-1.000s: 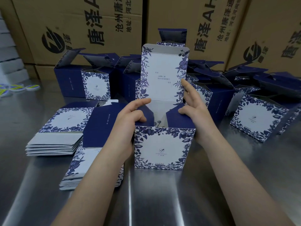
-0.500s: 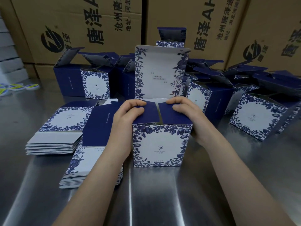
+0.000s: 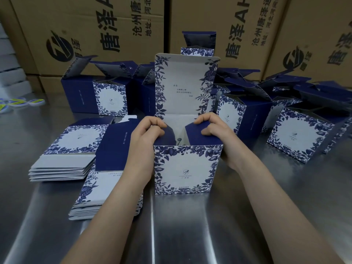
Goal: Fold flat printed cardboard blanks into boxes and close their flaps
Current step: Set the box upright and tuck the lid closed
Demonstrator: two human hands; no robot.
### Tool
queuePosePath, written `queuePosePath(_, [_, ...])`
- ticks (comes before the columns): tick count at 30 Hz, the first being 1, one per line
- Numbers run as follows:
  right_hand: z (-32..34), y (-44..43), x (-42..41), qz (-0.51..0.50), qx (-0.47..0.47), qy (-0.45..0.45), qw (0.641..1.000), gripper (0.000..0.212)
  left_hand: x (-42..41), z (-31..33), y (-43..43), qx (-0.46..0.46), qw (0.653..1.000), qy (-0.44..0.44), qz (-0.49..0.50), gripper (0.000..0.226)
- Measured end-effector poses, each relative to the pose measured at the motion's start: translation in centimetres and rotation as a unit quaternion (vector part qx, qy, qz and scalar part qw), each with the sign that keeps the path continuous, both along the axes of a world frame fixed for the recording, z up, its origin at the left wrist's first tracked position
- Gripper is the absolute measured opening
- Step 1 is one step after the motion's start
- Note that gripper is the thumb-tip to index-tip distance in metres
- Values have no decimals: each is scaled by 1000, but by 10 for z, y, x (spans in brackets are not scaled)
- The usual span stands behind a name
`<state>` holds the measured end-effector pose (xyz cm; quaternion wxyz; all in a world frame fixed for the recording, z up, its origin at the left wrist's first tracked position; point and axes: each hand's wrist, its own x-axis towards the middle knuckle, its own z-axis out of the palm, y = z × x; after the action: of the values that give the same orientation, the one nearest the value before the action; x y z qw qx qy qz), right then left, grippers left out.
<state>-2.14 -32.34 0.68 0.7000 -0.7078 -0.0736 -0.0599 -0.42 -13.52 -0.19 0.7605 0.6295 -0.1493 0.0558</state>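
Fingers (image 3: 152, 121) of my left hand (image 3: 142, 141) and right hand (image 3: 217, 134) pinch 2 flaps (image 3: 198, 133) of the box (image 3: 185, 168) inward so the lid (image 3: 186, 86) can shut.

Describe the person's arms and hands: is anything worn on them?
The left hand and right hand are bare, without gloves, and no ring, watch or bracelet is visible. The left forearm and right forearm are bare to the picture's lower edge; no sleeve comes into view.

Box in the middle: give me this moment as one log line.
box: upright | left grip: pinches left flap | right grip: pinches right flap | lid: upright, open
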Motion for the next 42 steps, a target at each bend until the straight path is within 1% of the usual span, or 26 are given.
queuePosePath(3, [0, -6, -3, 42, -7, 10, 999, 21, 2, -3, 2, 8, 999, -21, -23, 13])
queuePosePath(6, [4, -13, -7, 91, -25, 33, 995, 41, 3, -4, 4, 15, 999, -39, -23, 22])
queuePosePath(7, [5, -15, -8, 97, -29, 34, 994, 43, 3, -4, 5, 20, 999, -41, -14, 25])
queuePosePath(10, [6, -15, -10, 84, -33, 33, 995, 36, 5, -4, 7, 41, 998, -52, 9, 27])
queuePosePath(14, [6, -13, -8, 58, -53, 27, 997, 32, 7, -4, 9, 64, 994, -83, 25, 15])
queuePosePath(16, [6, -13, -8, 56, -58, 25, 996, 30, 6, -3, 9, 69, 992, -96, 33, 13])
queuePosePath(20, [4, -15, -8, 68, -55, 32, 996, 33, 8, -5, 9, 62, 996, -59, -1, 25])
queuePosePath(23, [4, -16, -9, 86, -50, 37, 994, 46, 8, -5, 8, 23, 998, -32, -49, 23])
queuePosePath(25, [4, -16, -11, 90, -43, 34, 994, 48, 7, -5, 7, -12, 996, -13, -84, 22])
queuePosePath(27, [4, -15, -11, 83, -38, 31, 995, 43, 8, -5, 8, -5, 997, -11, -80, 23])
queuePosePath(30, [4, -13, -10, 62, -38, 30, 997, 37, 10, -5, 8, 26, 999, -17, -43, 22])
queuePosePath(32, [3, -13, -9, 55, -43, 25, 997, 35, 9, -6, 8, 25, 999, -14, -38, 22])
queuePosePath(36, [1, -11, -8, 37, -34, -17, 999, 30, 8, -4, 5, 20, 999, -5, -38, 20])
queuePosePath(40, [4, -6, -8, -58, -60, -120, 989, 27, 5, -6, 4, -8, 999, -47, -24, 26])
queuePosePath(42, [3, -5, -8, -93, -59, -145, 983, 30, 3, -7, 6, -26, 998, -56, -13, 35])
